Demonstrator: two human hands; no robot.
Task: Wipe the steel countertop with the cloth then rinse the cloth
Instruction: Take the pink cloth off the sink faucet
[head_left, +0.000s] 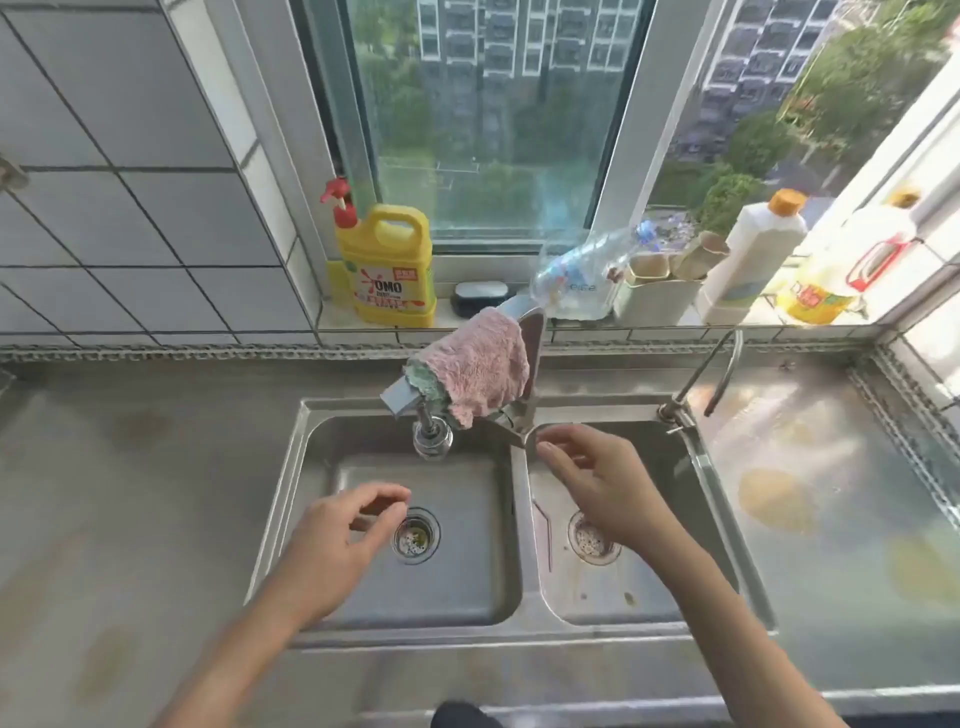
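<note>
A pink cloth (480, 366) with a pale green underside hangs draped over the faucet arm (400, 400) above the double steel sink (522, 519). My left hand (343, 540) hovers over the left basin near its drain, fingers apart and holding nothing. My right hand (597, 483) is over the right basin just below the cloth, fingers loosely curled and empty, not touching the cloth. The steel countertop (130, 493) stretches to both sides of the sink and shows faint stains.
On the window ledge stand a yellow detergent jug (387, 265), a dark soap box (478, 297), a clear plastic bottle (582, 275), a white bottle (753, 254) and an oil bottle (852, 260). A thin second tap (711, 374) rises at the right basin's back corner.
</note>
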